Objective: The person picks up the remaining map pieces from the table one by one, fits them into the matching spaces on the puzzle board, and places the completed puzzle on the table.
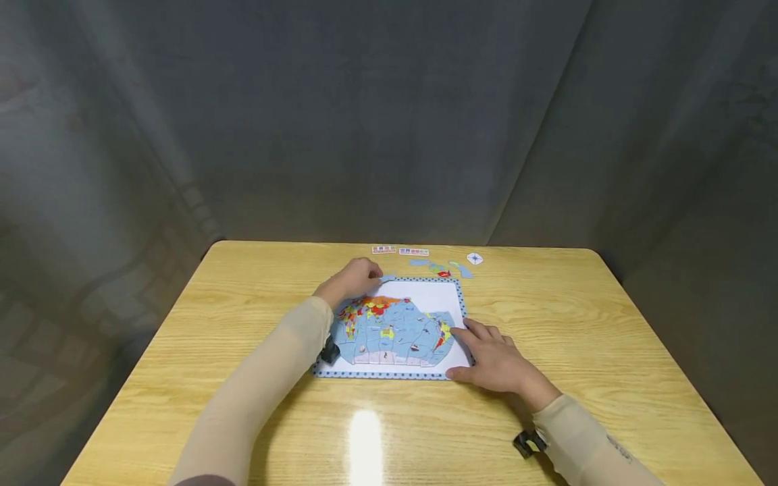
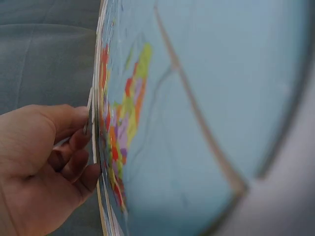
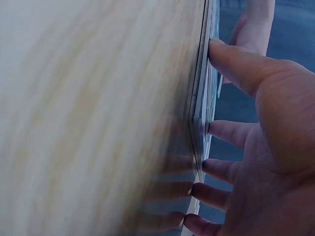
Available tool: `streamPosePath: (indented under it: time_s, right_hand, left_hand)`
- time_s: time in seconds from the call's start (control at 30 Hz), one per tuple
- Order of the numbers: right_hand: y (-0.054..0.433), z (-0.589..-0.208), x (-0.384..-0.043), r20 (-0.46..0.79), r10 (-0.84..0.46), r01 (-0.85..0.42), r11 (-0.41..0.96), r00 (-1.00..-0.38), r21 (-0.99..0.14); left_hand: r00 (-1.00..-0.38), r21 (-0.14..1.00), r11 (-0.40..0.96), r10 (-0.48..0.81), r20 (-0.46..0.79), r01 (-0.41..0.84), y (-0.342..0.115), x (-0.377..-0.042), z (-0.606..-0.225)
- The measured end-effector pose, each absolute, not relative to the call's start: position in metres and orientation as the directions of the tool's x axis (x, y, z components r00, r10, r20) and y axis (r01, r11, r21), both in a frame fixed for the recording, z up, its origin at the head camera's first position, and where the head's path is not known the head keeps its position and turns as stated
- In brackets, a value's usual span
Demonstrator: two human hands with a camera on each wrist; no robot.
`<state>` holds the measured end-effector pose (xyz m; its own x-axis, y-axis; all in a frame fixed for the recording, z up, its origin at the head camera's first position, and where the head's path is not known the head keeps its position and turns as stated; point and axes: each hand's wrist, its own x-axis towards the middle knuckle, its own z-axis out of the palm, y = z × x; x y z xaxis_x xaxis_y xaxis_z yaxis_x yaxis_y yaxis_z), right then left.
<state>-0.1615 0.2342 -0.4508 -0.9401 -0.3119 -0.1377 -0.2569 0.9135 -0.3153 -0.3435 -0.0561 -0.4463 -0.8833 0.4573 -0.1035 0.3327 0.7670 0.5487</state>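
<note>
While the left hand (image 1: 352, 278) pinches a thin blue puzzle piece (image 1: 387, 277) at the upper edge of the puzzle board (image 1: 435, 291), centre of the frame, the right hand (image 1: 495, 361) rests spread-fingered on the board's lower right, gripping nothing. The piece appears light, fairly stiff and smooth, possibly prone to creasing; its rim is judged the proper hold.

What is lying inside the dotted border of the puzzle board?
Joined map pieces lie on its white base. In the head view, its upper-left corner is hidden by the left hand and sleeve.
</note>
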Motion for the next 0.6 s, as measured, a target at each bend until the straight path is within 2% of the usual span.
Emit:
streamPosePath:
  time_s: [0.37,0.6]
  right_hand:
    - [0.234,-0.450,-0.162,-0.150,-0.304,-0.245,0.915,-0.941,-0.320]
    - [0.235,-0.450,-0.161,-0.148,-0.303,-0.245,0.915,-0.941,-0.320]
  left_hand:
    - [-0.824,0.502,0.759,0.548,-0.146,0.416,-0.063,-0.334,-0.447]
    - [-0.813,0.495,0.758,0.560,-0.160,0.425,-0.067,-0.331,-0.445]
